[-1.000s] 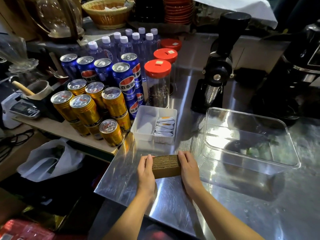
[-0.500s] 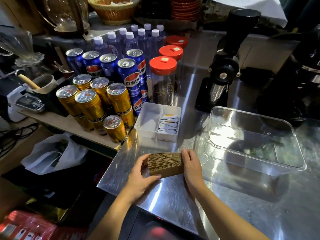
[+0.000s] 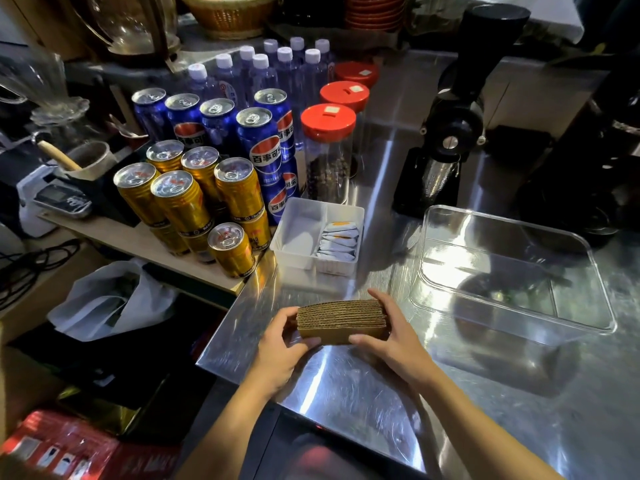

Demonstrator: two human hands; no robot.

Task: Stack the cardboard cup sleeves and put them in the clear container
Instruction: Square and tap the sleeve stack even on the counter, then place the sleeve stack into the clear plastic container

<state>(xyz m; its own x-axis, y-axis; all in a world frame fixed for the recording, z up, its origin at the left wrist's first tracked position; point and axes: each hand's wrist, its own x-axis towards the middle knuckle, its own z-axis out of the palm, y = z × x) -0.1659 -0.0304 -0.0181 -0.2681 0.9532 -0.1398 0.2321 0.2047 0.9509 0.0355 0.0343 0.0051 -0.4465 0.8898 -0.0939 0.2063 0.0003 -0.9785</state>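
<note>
Stack of cardboard cup sleeves point(image 3: 341, 320) gripped between both hands above steel bench point(image 3: 363, 393), near its front-left corner. Left hand point(image 3: 280, 355) clasps left end, thumb on front face. Right hand point(image 3: 391, 341) wraps right end, fingers behind, thumb in front. Clear container point(image 3: 512, 271) sits empty on bench to right of stack, apart from it. White divided tray point(image 3: 317, 235) with sachets just behind stack; gold cans point(image 3: 194, 202) on wooden shelf to left.

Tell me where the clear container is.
The clear container sits empty on the steel counter, right of the sleeve stack, in front of the black grinder.
</note>
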